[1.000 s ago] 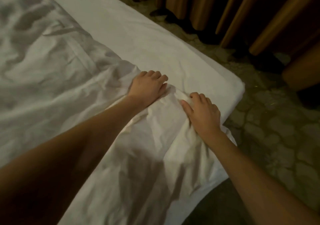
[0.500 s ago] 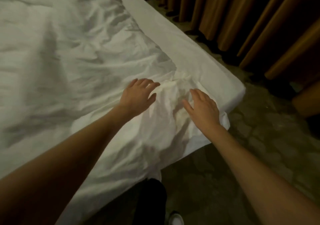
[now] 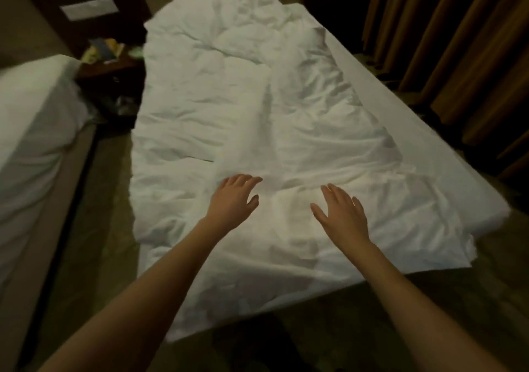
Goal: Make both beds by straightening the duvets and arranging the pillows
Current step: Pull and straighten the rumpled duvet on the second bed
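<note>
Since half a second ago we have let go of the bunched corner by the curtains: both hands have moved off it to the middle of the foot end, and the view has swung up to take in the whole bed.

Left hand (image 3: 233,198) and right hand (image 3: 342,214) are spread flat, fingers straight, holding nothing; whether the palms touch the cloth or hover just above it we cannot tell. They sit side by side, a gap between them.

Duvet (image 3: 257,108) covers most of the near bed (image 3: 429,131), but it lies crooked: a bare strip of sheet shows along the curtain side, and creases run its full length. At the head end it is heaped up; any pillow there is hidden or not distinguishable.

Second bed (image 3: 31,131) on our left shows only a white edge, condition unclear.

Our judgement: early in the task. Smoothing and squaring this duvet is under way; pillows and the other bed remain.

Nightstand (image 3: 111,65) between the beds carries small items, too blurred to name. No readable writing or brand anywhere.
</note>
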Tool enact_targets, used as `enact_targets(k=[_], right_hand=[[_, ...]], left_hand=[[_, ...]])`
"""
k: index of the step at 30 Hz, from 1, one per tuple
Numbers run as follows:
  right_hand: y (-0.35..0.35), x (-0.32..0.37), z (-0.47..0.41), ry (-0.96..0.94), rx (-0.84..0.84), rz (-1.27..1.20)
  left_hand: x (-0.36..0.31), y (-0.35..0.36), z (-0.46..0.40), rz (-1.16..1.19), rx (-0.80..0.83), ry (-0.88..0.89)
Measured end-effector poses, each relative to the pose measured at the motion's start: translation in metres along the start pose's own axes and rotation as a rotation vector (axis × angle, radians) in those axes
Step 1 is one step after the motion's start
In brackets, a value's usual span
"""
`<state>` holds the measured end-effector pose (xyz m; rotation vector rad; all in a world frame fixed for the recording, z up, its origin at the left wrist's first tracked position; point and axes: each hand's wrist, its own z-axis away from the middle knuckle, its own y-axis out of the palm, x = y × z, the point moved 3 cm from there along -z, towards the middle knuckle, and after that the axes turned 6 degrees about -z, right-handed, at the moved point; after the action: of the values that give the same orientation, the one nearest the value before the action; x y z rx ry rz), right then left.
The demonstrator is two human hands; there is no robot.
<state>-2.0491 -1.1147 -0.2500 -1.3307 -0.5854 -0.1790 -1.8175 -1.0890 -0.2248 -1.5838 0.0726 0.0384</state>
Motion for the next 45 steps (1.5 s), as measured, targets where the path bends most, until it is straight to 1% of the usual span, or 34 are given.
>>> enact_targets(k=[5, 9, 12, 16, 20, 24, 27, 29, 32, 34, 36, 38, 42, 45], right_hand=[[0.046, 0.094, 0.009, 0.027, 0.01, 0.064], [0.085, 0.172, 0.012, 0.06, -0.052, 0.06], [0.105, 0.223, 0.018, 0.078, -0.064, 0.049], [0.119, 0.274, 0.022, 0.088, -0.029, 0.111], [0.134, 0.306, 0.012, 0.08, 0.017, 0.124], [0.163, 0.331, -0.004, 0.074, 0.051, 0.129], [0.185, 0.349, -0.01, 0.094, 0.112, 0.148], [0.196, 0.357, -0.014, 0.133, 0.103, 0.151], [0.21, 0.366, -0.024, 0.217, 0.079, 0.148], [0.222, 0.37, -0.02, 0.297, 0.048, 0.104], [0.236, 0.373, -0.008, 0.39, -0.018, 0.071], [0.251, 0.377, 0.008, 0.484, -0.029, 0.047], [0.28, 0.387, 0.063, 0.664, -0.126, -0.011], [0.303, 0.389, 0.103, 0.808, -0.136, -0.041]], left_hand=[[0.109, -0.026, 0.055, 0.024, -0.002, -0.035], [0.199, -0.039, 0.096, 0.014, 0.019, 0.006], [0.251, -0.055, 0.119, 0.01, 0.008, 0.023], [0.301, -0.074, 0.134, 0.044, 0.002, -0.004], [0.339, -0.084, 0.134, 0.049, 0.014, -0.034], [0.374, -0.08, 0.137, 0.061, 0.02, -0.06], [0.396, -0.069, 0.14, 0.057, 0.082, -0.036], [0.408, -0.063, 0.13, 0.046, 0.117, 0.021], [0.42, -0.056, 0.104, 0.044, 0.134, 0.168], [0.425, -0.051, 0.086, 0.052, 0.168, 0.268], [0.426, -0.048, 0.072, 0.064, 0.161, 0.372], [0.424, -0.042, 0.066, 0.07, 0.177, 0.491], [0.399, -0.016, 0.068, 0.052, 0.245, 0.748], [0.366, 0.01, 0.079, 0.039, 0.32, 0.922]])
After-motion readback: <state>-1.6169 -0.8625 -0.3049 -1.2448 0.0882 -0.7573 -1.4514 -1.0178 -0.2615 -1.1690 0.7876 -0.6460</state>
